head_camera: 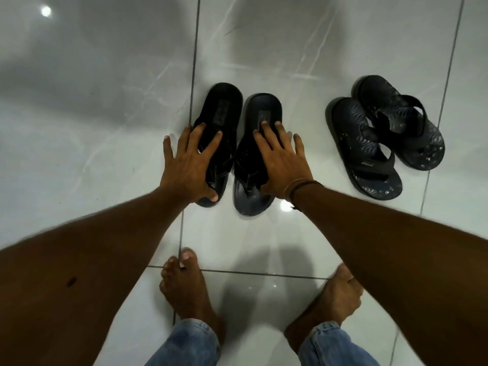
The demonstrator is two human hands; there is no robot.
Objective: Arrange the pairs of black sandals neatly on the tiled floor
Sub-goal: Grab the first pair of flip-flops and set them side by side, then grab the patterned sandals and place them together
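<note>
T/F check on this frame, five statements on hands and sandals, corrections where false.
1. Each hand lies flat on one sandal of the near pair. True: left hand on the left sandal, right hand on the right sandal.
2. The far pair stands parallel and apart. False: one sandal overlaps the other, both angled.
3. The right wrist has a band. True.
4. The person wears shoes. False: both feet are bare on the floor.
5. The left hand lifts a sandal off the floor. False: both near sandals lie on the tiles.
</note>
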